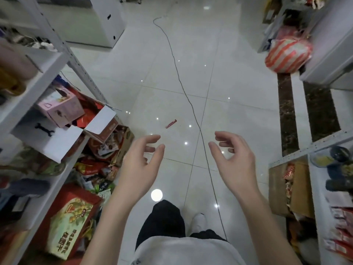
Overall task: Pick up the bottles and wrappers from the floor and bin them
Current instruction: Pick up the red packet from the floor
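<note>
White shirt (187, 251) at bottom edge; both forearms extend forward over the tiled floor (238, 111). Left hand (141, 161) and right hand (233, 157) have palms facing inward, fingers loosely curled and apart, holding nothing. Red wrapper (171, 123) lies on the floor beyond the left fingertips, near a thin dark cable (179, 79).

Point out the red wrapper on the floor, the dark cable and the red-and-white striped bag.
red wrapper (171, 123): head view, the middle of its length.
dark cable (186, 96): head view, a stretch midway along its run across the tiles.
striped bag (288, 56): head view, the centre of its bulging side.
</note>
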Demonstrator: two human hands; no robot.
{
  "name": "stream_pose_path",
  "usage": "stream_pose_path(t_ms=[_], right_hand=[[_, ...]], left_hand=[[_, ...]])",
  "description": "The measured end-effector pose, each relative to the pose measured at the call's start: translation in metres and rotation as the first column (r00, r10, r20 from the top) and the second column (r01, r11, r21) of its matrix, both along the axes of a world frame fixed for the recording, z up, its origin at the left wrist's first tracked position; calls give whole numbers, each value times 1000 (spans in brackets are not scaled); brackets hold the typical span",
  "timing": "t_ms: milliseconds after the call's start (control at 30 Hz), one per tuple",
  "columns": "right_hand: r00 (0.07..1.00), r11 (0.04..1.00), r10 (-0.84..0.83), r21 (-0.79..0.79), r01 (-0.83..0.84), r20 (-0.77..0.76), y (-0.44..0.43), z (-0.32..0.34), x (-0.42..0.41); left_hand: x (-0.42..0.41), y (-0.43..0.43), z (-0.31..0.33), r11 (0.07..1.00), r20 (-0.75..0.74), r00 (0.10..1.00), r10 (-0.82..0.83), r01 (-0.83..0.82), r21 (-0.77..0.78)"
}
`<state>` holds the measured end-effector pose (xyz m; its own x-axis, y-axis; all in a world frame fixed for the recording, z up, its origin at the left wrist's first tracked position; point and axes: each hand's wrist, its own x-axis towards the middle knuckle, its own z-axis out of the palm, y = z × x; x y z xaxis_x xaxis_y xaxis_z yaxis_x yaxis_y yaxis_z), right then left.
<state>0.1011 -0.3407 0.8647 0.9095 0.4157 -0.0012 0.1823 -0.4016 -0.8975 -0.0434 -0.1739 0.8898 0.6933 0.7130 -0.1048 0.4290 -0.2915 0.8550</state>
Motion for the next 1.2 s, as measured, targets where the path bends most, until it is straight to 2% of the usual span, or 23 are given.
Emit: stream_pose_path(t_ms=[233,500,767,933,1200], right_hand=[[996,996,94,-8,-94,4,125,-20,91],[995,995,96,-35,-95,33,276,-12,199],[996,996,88,-29,-89,-24,361,-45,286],[993,992,112,-58,-114,-38,399,-130,341],[987,979,148,-131,-155,-66,446,-354,401]], left_hand=[[79,117,-32,993,-22,994,108,-109,-46],[200,263,-34,997,-9,997,74,-74,-22],[295,351,-65,997,-10,998,64,-65,-37],[347,381,-149,994,-23,995,102,-103,-45],[398,430,-372,985,-82,986,147,-154,-81]])
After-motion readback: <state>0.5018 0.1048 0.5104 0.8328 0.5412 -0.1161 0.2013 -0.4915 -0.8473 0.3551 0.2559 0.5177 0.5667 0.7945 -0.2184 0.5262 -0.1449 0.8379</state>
